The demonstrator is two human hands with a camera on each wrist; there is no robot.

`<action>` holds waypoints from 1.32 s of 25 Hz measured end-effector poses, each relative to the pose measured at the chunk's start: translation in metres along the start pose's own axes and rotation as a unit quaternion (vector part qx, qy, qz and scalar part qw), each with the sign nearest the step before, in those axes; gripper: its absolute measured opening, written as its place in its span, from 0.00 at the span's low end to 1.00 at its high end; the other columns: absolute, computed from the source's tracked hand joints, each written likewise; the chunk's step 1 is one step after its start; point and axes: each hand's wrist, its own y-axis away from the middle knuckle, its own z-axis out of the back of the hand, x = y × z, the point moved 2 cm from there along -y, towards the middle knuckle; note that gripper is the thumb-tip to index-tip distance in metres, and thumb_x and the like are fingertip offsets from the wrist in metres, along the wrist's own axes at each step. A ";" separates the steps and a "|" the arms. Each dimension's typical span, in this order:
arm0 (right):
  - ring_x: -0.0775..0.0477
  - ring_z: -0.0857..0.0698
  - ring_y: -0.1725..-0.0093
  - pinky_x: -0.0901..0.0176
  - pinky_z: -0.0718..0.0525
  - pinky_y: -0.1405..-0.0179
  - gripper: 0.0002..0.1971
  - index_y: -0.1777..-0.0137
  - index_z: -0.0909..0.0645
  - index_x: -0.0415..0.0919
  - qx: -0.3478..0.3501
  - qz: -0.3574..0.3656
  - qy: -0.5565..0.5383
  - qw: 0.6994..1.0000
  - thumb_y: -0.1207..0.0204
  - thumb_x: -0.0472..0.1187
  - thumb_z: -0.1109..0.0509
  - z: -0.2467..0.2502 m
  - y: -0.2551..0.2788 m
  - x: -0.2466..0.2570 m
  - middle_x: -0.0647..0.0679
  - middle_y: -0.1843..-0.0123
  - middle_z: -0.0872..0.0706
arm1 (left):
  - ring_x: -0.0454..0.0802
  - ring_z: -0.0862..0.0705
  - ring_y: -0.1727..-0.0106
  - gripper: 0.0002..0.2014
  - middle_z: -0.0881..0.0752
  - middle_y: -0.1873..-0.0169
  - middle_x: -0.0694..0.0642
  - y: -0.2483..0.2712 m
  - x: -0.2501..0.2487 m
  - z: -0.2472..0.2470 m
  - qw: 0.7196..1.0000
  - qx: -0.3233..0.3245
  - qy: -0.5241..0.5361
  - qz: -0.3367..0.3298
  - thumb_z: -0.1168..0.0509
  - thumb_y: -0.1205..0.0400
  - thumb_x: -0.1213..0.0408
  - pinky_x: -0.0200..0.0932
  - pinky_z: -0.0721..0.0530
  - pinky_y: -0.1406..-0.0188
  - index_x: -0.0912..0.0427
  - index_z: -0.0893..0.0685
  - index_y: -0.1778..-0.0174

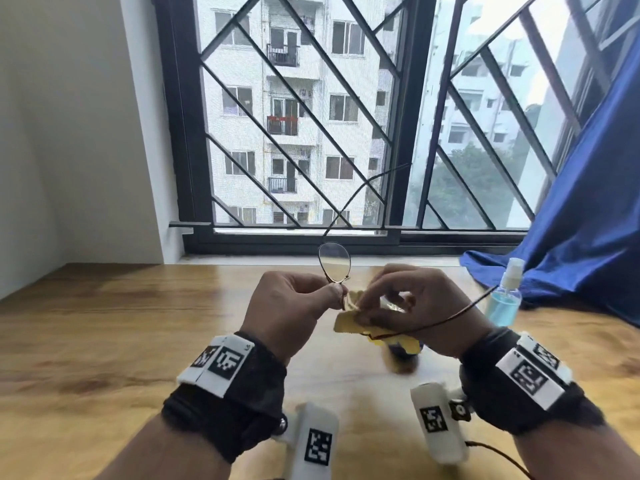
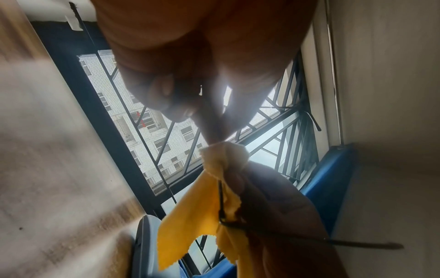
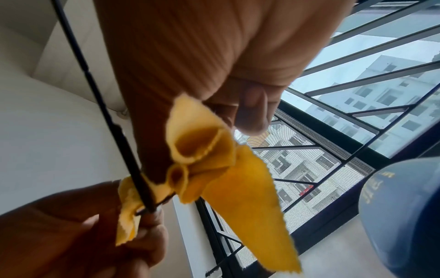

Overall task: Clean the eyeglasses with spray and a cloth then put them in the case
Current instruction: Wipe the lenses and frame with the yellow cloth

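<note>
Yellow cloth [image 1: 349, 322] is bunched in the right hand [image 1: 420, 306], fingers pinching it around one lens of the eyeglasses [image 1: 334, 262]. The left hand [image 1: 291, 308] pinches the frame at the bridge, above the wooden table [image 1: 121, 323]. A spray bottle [image 1: 505, 295] stands just right of the hands.
</note>
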 end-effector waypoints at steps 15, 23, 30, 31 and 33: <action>0.55 0.18 0.58 0.66 0.19 0.56 0.14 0.43 0.06 0.51 0.048 -0.002 0.015 0.999 0.27 0.39 0.18 0.002 0.002 -0.010 0.56 0.57 0.19 | 0.33 0.22 0.81 0.06 0.15 0.82 0.46 -0.006 0.007 0.002 0.996 -0.034 0.056 0.055 0.26 0.23 0.71 0.37 0.28 0.69 0.62 0.06 0.65; 0.57 0.18 0.60 0.72 0.24 0.59 0.11 0.46 0.05 0.49 0.024 -0.023 0.043 0.999 0.27 0.36 0.18 0.013 0.002 -0.015 0.50 0.58 0.16 | 0.32 0.21 0.80 0.04 0.08 0.69 0.59 -0.009 0.008 0.007 0.996 -0.047 0.058 0.056 0.25 0.23 0.70 0.39 0.28 0.65 0.66 0.05 0.61; 0.47 0.17 0.54 0.61 0.16 0.52 0.16 0.35 0.11 0.59 0.075 -0.047 0.018 0.996 0.21 0.44 0.23 0.003 0.003 -0.013 0.45 0.55 0.21 | 0.40 0.27 0.78 0.06 0.13 0.79 0.49 -0.007 0.011 0.003 0.993 -0.036 0.081 0.072 0.25 0.23 0.68 0.40 0.30 0.70 0.60 0.06 0.66; 0.46 0.17 0.54 0.60 0.15 0.52 0.15 0.35 0.11 0.61 0.069 -0.047 0.017 0.996 0.21 0.46 0.24 0.003 0.003 -0.012 0.44 0.54 0.21 | 0.42 0.28 0.75 0.05 0.13 0.78 0.50 -0.008 0.011 0.004 0.993 -0.036 0.086 0.075 0.25 0.23 0.68 0.40 0.31 0.71 0.61 0.05 0.65; 0.47 0.16 0.54 0.59 0.15 0.50 0.14 0.37 0.11 0.64 0.052 -0.044 0.026 0.997 0.21 0.50 0.24 0.007 0.003 -0.013 0.45 0.54 0.19 | 0.46 0.30 0.71 0.05 0.11 0.75 0.52 -0.010 0.013 0.007 0.992 -0.035 0.090 0.080 0.25 0.24 0.67 0.40 0.31 0.70 0.63 0.05 0.62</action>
